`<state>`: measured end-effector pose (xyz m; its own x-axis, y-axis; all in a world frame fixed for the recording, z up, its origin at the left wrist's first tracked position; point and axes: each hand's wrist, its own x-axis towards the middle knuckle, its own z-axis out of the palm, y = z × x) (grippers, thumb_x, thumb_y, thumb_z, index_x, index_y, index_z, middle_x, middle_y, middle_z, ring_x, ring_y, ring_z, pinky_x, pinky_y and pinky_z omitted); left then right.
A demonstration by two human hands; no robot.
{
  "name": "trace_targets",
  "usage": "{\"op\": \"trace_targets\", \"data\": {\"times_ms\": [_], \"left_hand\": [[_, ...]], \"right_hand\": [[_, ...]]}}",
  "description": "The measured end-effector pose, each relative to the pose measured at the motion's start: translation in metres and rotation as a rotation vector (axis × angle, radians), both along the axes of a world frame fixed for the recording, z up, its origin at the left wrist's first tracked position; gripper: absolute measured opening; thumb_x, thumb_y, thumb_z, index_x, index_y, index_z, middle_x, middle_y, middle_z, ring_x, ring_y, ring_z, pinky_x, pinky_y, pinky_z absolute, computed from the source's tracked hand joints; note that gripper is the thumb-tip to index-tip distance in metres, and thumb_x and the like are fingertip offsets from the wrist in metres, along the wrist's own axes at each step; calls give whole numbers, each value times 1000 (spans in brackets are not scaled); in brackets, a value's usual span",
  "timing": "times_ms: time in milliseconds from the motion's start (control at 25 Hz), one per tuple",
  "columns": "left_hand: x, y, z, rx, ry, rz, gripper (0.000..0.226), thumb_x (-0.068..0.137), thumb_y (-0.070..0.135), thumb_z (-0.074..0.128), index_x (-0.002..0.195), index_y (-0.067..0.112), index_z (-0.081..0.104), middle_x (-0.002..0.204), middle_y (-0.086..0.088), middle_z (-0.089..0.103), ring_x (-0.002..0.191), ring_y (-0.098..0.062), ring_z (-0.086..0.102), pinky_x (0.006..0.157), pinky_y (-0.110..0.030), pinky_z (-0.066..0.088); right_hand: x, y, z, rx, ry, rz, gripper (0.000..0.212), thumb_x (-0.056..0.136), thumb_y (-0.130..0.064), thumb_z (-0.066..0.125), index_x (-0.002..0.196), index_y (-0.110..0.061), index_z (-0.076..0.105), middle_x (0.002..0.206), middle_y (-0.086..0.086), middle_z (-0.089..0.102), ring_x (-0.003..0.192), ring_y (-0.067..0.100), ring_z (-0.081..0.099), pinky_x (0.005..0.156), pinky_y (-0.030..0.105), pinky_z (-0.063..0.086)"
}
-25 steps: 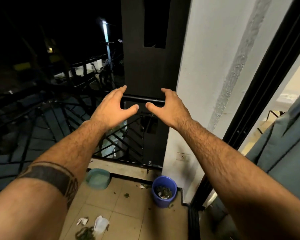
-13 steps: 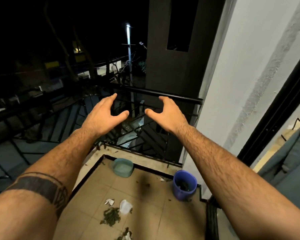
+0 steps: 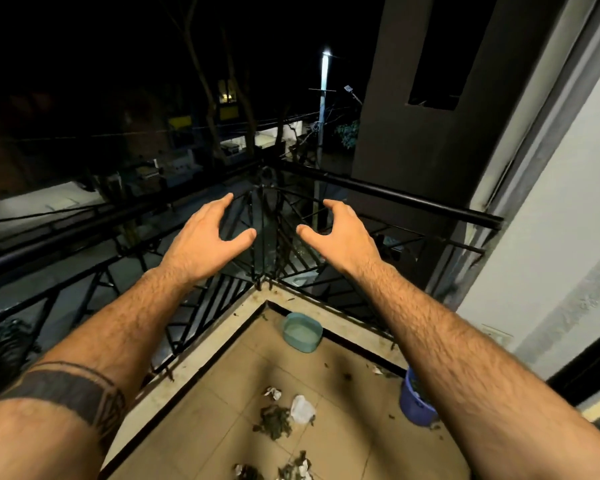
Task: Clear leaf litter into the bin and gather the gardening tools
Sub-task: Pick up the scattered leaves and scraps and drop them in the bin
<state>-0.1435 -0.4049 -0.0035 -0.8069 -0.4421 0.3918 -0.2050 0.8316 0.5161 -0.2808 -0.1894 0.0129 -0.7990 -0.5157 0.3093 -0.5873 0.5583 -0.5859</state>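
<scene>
Two bare hands reach forward side by side, the left hand point(image 3: 207, 242) left of the right hand point(image 3: 342, 239), both held in the air before the far corner of a balcony railing point(image 3: 392, 195). Below them on the tiled floor point(image 3: 201, 441), a small basin point(image 3: 302, 332) sits in the far corner. A bucket point(image 3: 413, 407) stands at the right, partly hidden behind the right forearm, and a leaf litter pile point(image 3: 274, 419) lies near the middle with a crumpled wrapper point(image 3: 302, 408) just right of it.

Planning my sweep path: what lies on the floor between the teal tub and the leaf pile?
In the head view, bare tan tile with a dark smudge runs from the teal tub to the leaf pile; a paper scrap sits beside the pile.
</scene>
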Motion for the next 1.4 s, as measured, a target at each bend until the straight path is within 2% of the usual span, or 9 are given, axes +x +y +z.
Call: {"op": "trace_targets", "data": {"times_ms": [280, 440, 560, 720, 920, 1160, 1400], "left_hand": [[46, -58, 0, -63, -49, 119, 99, 76, 81, 41, 158, 27, 25, 160, -2, 33, 147, -20, 31, 119, -44, 31], [69, -98, -15, -68, -78, 134, 93, 80, 77, 36, 158, 28, 25, 162, -3, 32, 149, -21, 28, 118, -46, 31], [76, -134, -23, -49, -94, 63, 100, 79, 86, 34, 159, 27, 22, 163, -2, 29, 152, -17, 19, 121, -44, 25], [83, -181, -23, -50, -91, -71, 106, 77, 93, 32, 160, 28, 18, 165, 1, 24, 154, -13, 13, 123, -42, 18], [105, -219, -26, -77, -97, -253, 106, 77, 93, 33, 159, 27, 20, 165, 1, 25, 153, -15, 14, 123, -43, 19], [136, -207, -16, -49, -67, -381, 105, 77, 91, 35, 159, 27, 21, 166, 1, 24, 154, -15, 13, 124, -43, 18], [175, -180, 3, -37, -52, -388, 104, 77, 91, 37, 159, 31, 18, 166, 1, 22, 153, -14, 13, 123, -45, 20]], "right_hand": [[9, -62, -6, 11, 20, 123, 85, 85, -64, 62, 153, -21, 36, 156, 0, 39, 144, 19, 36, 114, 41, 35], [24, -79, -13, 101, 42, 137, 87, 88, -65, 57, 158, -20, 29, 165, 0, 27, 153, 19, 18, 121, 40, 22], [40, -93, -17, 124, 55, 62, 88, 89, -65, 57, 159, -20, 27, 167, 1, 22, 155, 20, 12, 122, 38, 16], [73, -118, -20, 122, 49, -86, 90, 87, -65, 58, 158, -17, 29, 165, 6, 26, 154, 25, 18, 123, 40, 20], [145, -150, -14, 52, -6, -268, 91, 86, -65, 59, 157, -15, 30, 162, 6, 31, 151, 23, 26, 121, 44, 28], [212, -151, -1, 79, 62, -332, 89, 88, -61, 62, 156, -15, 31, 161, 5, 33, 149, 21, 28, 118, 41, 30], [252, -128, 6, 98, 51, -343, 91, 85, -63, 61, 156, -15, 31, 160, 5, 35, 149, 22, 28, 118, 46, 33]]}}
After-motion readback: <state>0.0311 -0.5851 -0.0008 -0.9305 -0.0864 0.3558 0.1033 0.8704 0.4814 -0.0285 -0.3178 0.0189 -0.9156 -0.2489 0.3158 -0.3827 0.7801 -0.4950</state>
